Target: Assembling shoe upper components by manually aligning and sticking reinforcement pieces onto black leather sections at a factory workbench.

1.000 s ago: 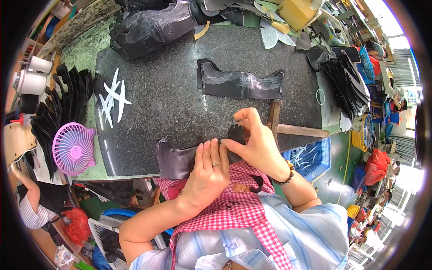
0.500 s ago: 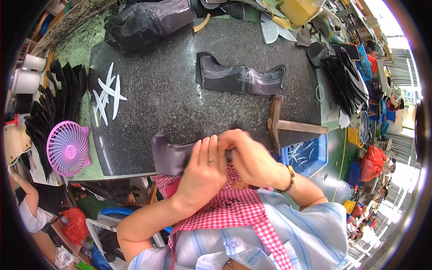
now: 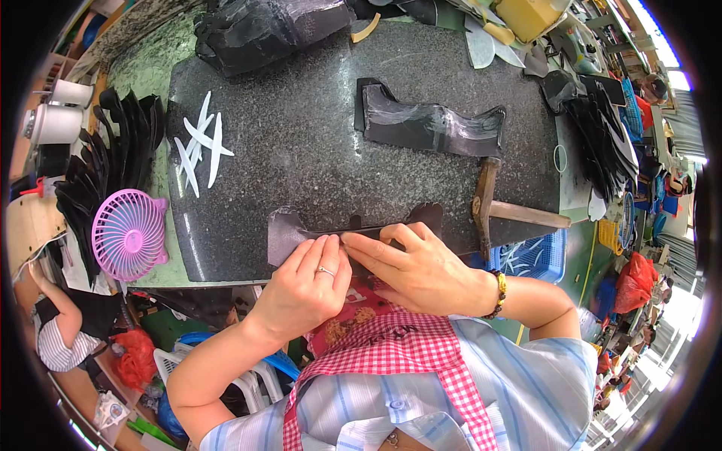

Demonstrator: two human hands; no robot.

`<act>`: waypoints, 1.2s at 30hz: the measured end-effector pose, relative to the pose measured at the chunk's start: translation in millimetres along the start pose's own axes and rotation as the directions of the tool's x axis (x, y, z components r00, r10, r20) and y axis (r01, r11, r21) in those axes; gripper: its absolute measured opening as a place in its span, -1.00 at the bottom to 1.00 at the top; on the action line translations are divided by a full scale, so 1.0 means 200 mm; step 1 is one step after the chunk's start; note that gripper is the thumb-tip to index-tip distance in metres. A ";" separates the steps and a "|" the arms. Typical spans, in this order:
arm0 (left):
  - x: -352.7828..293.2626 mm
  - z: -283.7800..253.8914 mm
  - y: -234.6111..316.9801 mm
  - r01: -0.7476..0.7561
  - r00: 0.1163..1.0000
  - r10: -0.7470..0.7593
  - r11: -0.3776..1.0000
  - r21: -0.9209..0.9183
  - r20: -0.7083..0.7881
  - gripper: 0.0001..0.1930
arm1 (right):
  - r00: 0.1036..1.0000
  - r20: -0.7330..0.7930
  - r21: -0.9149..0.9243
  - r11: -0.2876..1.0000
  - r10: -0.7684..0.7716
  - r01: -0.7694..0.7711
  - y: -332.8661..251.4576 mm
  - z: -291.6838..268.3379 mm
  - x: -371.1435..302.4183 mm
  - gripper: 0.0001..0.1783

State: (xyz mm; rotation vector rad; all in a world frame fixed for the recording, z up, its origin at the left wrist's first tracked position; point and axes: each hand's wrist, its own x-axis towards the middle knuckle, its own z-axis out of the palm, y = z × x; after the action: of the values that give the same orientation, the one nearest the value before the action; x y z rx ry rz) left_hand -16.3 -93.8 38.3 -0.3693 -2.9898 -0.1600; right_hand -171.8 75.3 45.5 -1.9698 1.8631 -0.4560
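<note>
A dark leather piece, shaped like a shoe upper, lies along the near edge of the stone slab. Its left end spreads flat and smooth, while a rounded black end shows past my right fingers. My left hand is closed on its near edge, the fingers pressed together. My right hand pinches the same edge just beside it, fingertips almost touching the left ones. The fold between my fingers is mostly hidden. Farther off lies a similar black leather piece with whitish smears, and near it a hammer.
White curved strips lie at the slab's left. A pink fan and black cut pieces stand beyond them. A black leather bundle sits at the back, a blue basket at right. Another person's arm shows at far left.
My hands have lowered and flattened over the leather piece; the right hand's fingers now stretch left along its edge. More of the piece's right end shows. The whole view has shifted slightly.
</note>
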 end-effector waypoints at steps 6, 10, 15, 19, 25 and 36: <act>-0.05 0.04 -0.01 0.014 0.992 -0.017 1.000 -0.026 -0.125 -0.81 | 0.999 0.043 -0.220 0.976 0.022 -0.012 -0.02 0.01 0.01 -0.34; -0.02 0.02 0.02 0.017 0.998 -0.014 0.999 0.041 -0.056 -0.84 | 0.990 0.038 -0.327 0.938 0.134 -0.114 -0.03 -0.03 -0.17 -0.28; 0.08 0.00 0.07 -0.123 0.992 0.122 0.930 0.347 0.026 -0.87 | 0.988 0.022 -0.254 0.957 0.151 -0.140 0.01 -0.01 -0.17 -0.18; 0.07 -0.12 -0.01 0.137 0.990 -0.142 0.919 -0.370 0.013 -0.78 | 0.955 -0.288 -0.153 0.981 0.070 -0.118 0.06 -0.18 -0.14 -0.17; 0.12 -0.08 0.14 -0.079 0.706 -0.660 -0.434 -0.898 0.257 -0.76 | 0.934 0.139 0.978 -0.195 0.330 -0.077 0.07 -0.14 -0.01 -0.49; 0.10 -0.11 0.14 -0.021 0.735 -0.647 -0.320 -0.947 0.202 -0.78 | 0.969 0.068 0.998 -0.012 0.238 -0.067 0.01 -0.15 0.08 -0.63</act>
State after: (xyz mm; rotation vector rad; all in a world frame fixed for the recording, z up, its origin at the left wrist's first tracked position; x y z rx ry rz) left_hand -25.2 -65.4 65.7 0.5338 -1.4865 -2.3767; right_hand -186.9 57.1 71.3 -0.6305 1.0161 -1.3923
